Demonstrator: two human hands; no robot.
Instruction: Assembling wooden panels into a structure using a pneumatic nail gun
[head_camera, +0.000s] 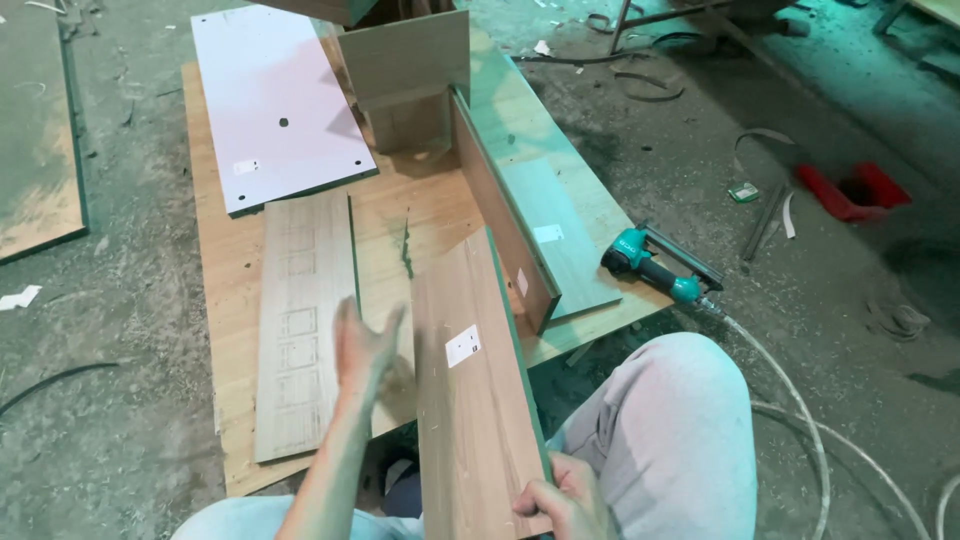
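A long wood-grain board (475, 390) with a small white sticker leans toward me over the big plywood sheet (225, 270) on the floor. My right hand (560, 500) is shut on the board's near end, by my knee. Blurred and with its fingers spread, my left hand (365, 350) hovers just left of the board, above a pale wood-grain panel (300, 320) that lies flat. It holds nothing.
A white panel (275, 100) with holes lies at the far end. A long board (500, 225) stands on edge, next to a boxy piece (405, 75). A teal nail gun (655, 265) with its hose (800, 410) rests right. A red tray (850, 190) sits farther right.
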